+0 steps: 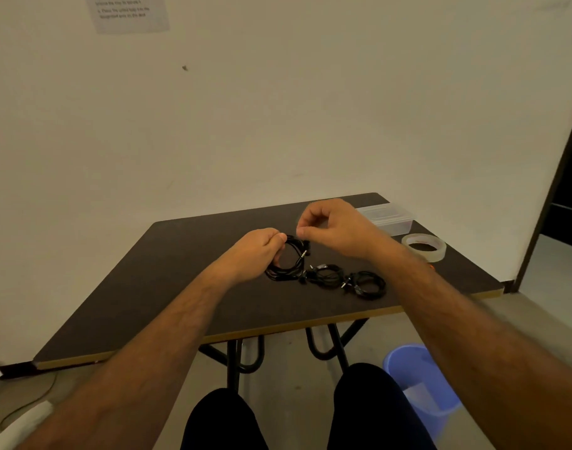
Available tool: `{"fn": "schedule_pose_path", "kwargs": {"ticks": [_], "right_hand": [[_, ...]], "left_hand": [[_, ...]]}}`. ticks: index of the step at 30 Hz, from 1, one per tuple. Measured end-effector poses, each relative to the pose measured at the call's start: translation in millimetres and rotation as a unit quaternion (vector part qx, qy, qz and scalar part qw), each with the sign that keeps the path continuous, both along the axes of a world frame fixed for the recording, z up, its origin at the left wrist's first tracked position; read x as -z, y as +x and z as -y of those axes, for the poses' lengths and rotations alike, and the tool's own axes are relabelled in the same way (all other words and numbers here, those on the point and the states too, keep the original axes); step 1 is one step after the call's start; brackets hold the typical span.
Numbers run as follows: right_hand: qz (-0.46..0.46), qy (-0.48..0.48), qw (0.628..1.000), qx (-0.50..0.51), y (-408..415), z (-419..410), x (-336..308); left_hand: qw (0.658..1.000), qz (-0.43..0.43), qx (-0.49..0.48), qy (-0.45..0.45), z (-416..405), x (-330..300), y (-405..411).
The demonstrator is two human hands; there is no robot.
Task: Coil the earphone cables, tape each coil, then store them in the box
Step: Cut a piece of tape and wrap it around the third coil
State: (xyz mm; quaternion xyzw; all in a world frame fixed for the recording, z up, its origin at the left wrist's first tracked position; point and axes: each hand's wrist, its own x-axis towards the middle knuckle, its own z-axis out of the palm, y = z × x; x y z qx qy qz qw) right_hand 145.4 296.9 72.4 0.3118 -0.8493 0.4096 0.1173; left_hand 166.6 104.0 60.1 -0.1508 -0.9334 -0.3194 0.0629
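Black earphone coil [286,266] sits gripped in our left hand [257,251] above the table [148,287], our right hand [330,227] pinching at its top, seemingly taping; next we need the box [391,219].

1. A dark brown table [187,287] with a pale wooden edge stands against a plain wall, on black metal legs.
2. Take the roll of clear tape [424,246] as the landmark; it lies flat near the table's right edge.
3. Just behind the tape sits a clear plastic box [388,219], at the far right corner.
4. Left of the tape and nearer the front edge lie two black cable coils, side by side and touching: the right coil [367,285] and the middle coil [326,275].
5. A small orange thing [431,267] shows just in front of the tape; what it is cannot be told.
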Motion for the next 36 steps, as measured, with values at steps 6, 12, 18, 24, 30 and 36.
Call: {"fn": "schedule_pose_path", "kwargs": {"ticks": [6,12,18,24,30,36], "right_hand": [[-0.052,0.038,0.998,0.015,31,-9,-9],[-0.144,0.020,0.988,0.051,52,-15,-26],[-0.290,-0.016,0.954,0.072,68,-9,-44],[-0.370,0.010,0.925,0.087,82,-2,-65],[-0.393,-0.002,0.913,0.108,85,0,-63],[-0.389,-0.010,0.915,0.110,84,0,-58]], "left_hand": [[1.000,-0.017,0.000,0.010,-18,-21,22],[0.998,-0.049,-0.001,0.044,-35,-49,49],[0.995,-0.074,0.000,0.062,-37,-83,73],[0.995,-0.040,0.015,0.093,-30,-107,90],[0.991,0.010,0.000,0.137,-35,-112,97],[0.986,-0.005,-0.029,0.166,-39,-108,98]]}}
